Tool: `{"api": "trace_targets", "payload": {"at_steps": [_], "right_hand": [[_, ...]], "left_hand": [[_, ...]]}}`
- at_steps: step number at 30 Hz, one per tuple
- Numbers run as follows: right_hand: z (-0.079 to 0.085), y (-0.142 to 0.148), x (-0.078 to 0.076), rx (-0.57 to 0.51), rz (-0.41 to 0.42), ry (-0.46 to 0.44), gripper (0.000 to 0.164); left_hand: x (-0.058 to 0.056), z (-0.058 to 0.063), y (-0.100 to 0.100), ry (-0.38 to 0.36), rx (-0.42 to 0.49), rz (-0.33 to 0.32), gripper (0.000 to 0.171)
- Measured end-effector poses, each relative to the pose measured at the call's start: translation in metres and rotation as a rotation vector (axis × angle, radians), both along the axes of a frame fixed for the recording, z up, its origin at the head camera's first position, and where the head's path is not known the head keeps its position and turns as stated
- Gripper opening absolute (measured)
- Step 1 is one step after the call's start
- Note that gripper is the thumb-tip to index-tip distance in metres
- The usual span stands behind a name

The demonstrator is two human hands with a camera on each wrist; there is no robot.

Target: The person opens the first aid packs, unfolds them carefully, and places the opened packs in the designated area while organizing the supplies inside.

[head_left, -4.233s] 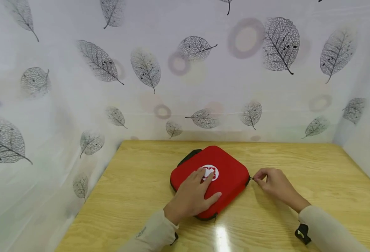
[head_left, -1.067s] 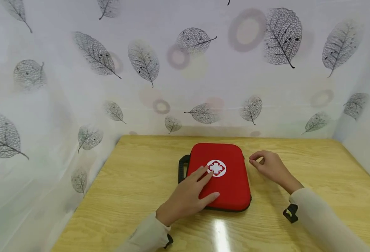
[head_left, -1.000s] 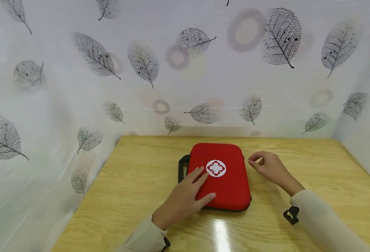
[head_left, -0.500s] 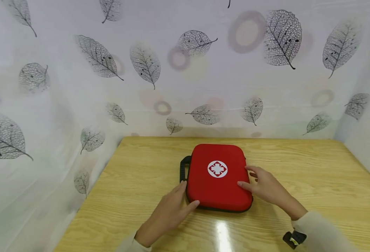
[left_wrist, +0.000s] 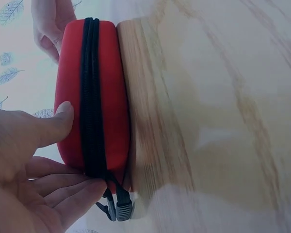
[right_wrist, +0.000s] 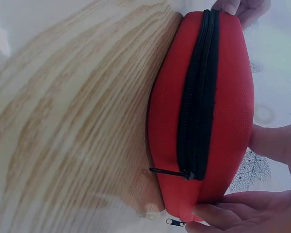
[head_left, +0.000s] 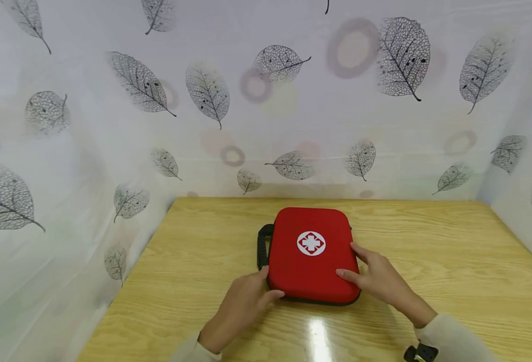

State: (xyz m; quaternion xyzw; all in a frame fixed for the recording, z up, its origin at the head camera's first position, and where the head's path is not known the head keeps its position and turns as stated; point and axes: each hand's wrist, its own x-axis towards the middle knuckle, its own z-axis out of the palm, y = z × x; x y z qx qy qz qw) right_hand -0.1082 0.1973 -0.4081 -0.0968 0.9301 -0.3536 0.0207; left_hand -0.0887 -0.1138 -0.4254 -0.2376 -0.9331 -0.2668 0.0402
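A red first-aid case (head_left: 316, 271) with a white cross emblem (head_left: 311, 244) lies flat on the wooden table, its zipper (left_wrist: 92, 97) closed along the visible side. My left hand (head_left: 239, 306) holds the near left corner, thumb at the front edge and fingers on the left side by the black handle (head_left: 262, 246). On the right side, my right hand (head_left: 381, 276) grips the case with its thumb on the lid and fingers along the edge. In the right wrist view, one zipper pull (right_wrist: 167, 172) hangs at the near corner and another (right_wrist: 175, 222) shows near the fingertips.
The wooden table (head_left: 429, 241) reaches back to a pale curtain (head_left: 266, 125) printed with leaves, which also runs along both sides. A black device (head_left: 422, 353) is strapped at the right wrist.
The case has turned so its handle points left. My right hand has left the zipper pull for the right side; my left hand has slid off the lid to the near left corner.
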Motion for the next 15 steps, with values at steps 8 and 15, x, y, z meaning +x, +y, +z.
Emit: {"api": "trace_targets", "payload": {"at_steps": [8,15], "right_hand": [[-0.0009,0.0005,-0.0013,-0.053,0.001,-0.005,0.086],[-0.0006,0.0039,-0.003,-0.16,0.016,-0.066,0.085]], "left_hand": [[0.0003,0.0006,0.0033,0.069,-0.016,0.009,0.034],[0.0046,0.0026,0.0056,0.148,0.038,0.017,0.055]]}}
